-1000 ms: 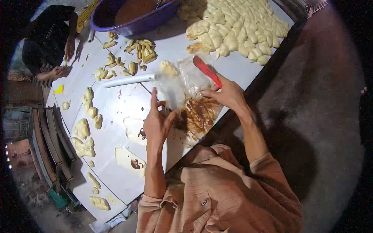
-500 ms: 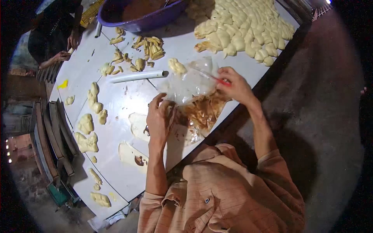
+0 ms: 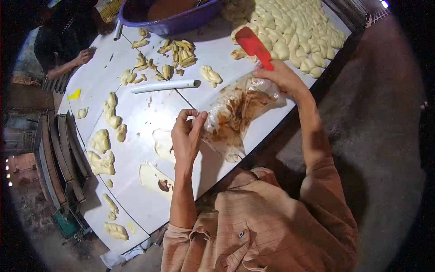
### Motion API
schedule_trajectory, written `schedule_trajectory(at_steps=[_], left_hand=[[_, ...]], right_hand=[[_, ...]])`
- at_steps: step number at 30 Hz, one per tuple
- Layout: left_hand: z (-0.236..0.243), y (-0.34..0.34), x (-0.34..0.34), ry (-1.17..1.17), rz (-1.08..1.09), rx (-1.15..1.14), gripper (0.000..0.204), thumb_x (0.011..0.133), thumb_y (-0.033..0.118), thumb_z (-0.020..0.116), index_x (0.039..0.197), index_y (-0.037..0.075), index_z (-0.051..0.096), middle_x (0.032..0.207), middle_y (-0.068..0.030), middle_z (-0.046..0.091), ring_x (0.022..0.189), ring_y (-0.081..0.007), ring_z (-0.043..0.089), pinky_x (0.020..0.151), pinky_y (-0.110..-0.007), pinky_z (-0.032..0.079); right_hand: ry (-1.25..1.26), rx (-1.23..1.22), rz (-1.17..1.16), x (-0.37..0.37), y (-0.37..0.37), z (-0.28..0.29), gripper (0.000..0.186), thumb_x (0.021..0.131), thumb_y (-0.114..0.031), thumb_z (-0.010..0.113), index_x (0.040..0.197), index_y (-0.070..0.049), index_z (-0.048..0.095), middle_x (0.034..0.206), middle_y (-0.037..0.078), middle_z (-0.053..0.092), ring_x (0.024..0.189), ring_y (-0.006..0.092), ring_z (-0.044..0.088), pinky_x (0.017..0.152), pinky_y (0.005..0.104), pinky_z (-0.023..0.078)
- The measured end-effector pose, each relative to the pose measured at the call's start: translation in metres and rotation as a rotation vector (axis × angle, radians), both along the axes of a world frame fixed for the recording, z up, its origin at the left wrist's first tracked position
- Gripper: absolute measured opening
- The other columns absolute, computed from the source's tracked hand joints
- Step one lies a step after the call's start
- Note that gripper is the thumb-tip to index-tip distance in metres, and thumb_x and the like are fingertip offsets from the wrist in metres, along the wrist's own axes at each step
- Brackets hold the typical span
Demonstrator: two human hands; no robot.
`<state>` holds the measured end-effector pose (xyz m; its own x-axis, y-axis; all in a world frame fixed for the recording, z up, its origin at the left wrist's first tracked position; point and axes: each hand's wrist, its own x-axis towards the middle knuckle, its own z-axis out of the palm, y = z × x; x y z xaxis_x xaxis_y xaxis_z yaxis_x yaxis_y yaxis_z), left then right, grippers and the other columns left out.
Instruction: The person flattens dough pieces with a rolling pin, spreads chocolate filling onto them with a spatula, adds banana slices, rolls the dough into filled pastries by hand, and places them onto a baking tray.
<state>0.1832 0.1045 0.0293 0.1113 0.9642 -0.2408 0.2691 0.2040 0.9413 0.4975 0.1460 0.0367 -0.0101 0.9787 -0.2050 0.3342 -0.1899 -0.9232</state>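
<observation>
Plastic bag (image 3: 238,109), clear with brown smears, is held beside the edge of the surface (image 3: 140,208) nearest the body; whether its lower corner touches down, cannot tell. Left hand (image 3: 186,131): thumb and forefinger pinched on the bag's left corner, other fingers curled. Right hand (image 3: 278,75): fingers bent around the bag's far end, red scraper (image 3: 253,45) lodged in the same grip, blade pointing away from the body. Gripping opposite ends probably spreads the film; the scraper seems tucked there so both hands can handle the bag. Flat dough sheets (image 3: 152,177) lie left of the left forearm, presumably for easy reach. Dough pieces (image 3: 294,34) crowd the surface's far right corner, likely massed to leave working room.
</observation>
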Motion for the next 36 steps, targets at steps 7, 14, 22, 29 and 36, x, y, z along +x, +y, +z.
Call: schedule_trajectory(at_steps=[7,14,22,29,36], left_hand=[[-0.04,0.005,-0.006,0.117,0.033,-0.058,0.042,0.096,0.038,0.069,0.117,0.002,0.065,0.077,-0.0092,0.066,0.069,-0.0142,0.06,0.061,-0.029,0.046],[-0.034,-0.001,-0.021,-0.053,-0.141,-0.209,0.038,0.09,0.027,0.078,0.113,0.001,0.064,0.095,-0.0066,0.069,0.082,-0.0119,0.061,0.075,-0.027,0.047],[-0.033,-0.01,-0.007,-0.367,-0.087,-0.296,0.025,0.098,0.025,0.069,0.109,0.008,0.055,0.077,0.0005,0.065,0.063,-0.0077,0.058,0.052,-0.026,0.045],[-0.02,-0.051,-0.009,-0.325,-0.055,-0.373,0.058,0.09,0.022,0.076,0.137,0.0,0.052,0.117,-0.0158,0.068,0.1,-0.0203,0.068,0.084,-0.033,0.056],[-0.046,-0.056,0.0,-0.337,-0.123,-0.396,0.036,0.099,0.021,0.067,0.126,-0.001,0.057,0.095,-0.0053,0.07,0.081,-0.0109,0.065,0.065,-0.026,0.053]], right_hand=[[-0.388,0.055,-0.293,0.001,0.014,-0.031,0.059,0.089,-0.06,0.067,0.108,-0.004,0.068,0.085,0.001,0.063,0.081,0.0135,0.058,0.073,0.0295,0.045],[-0.089,-0.223,-0.264,-0.013,-0.051,-0.047,0.037,0.089,-0.038,0.076,0.106,-0.008,0.064,0.075,0.0,0.061,0.054,0.0031,0.049,0.042,0.021,0.034],[0.025,-0.068,-0.472,-0.014,-0.043,-0.013,0.029,0.095,-0.036,0.066,0.103,-0.01,0.058,0.075,0.0,0.059,0.045,0.0029,0.038,0.039,0.0218,0.028],[-0.092,0.124,-0.456,-0.049,-0.112,-0.037,0.025,0.104,-0.024,0.053,0.113,-0.001,0.06,0.079,0.004,0.061,0.061,0.0092,0.054,0.051,0.0271,0.042],[-0.598,0.052,-0.108,-0.151,-0.178,-0.039,0.026,0.097,-0.01,0.06,0.122,-0.007,0.063,0.085,0.012,0.071,0.067,0.0272,0.071,0.055,0.0362,0.055]])
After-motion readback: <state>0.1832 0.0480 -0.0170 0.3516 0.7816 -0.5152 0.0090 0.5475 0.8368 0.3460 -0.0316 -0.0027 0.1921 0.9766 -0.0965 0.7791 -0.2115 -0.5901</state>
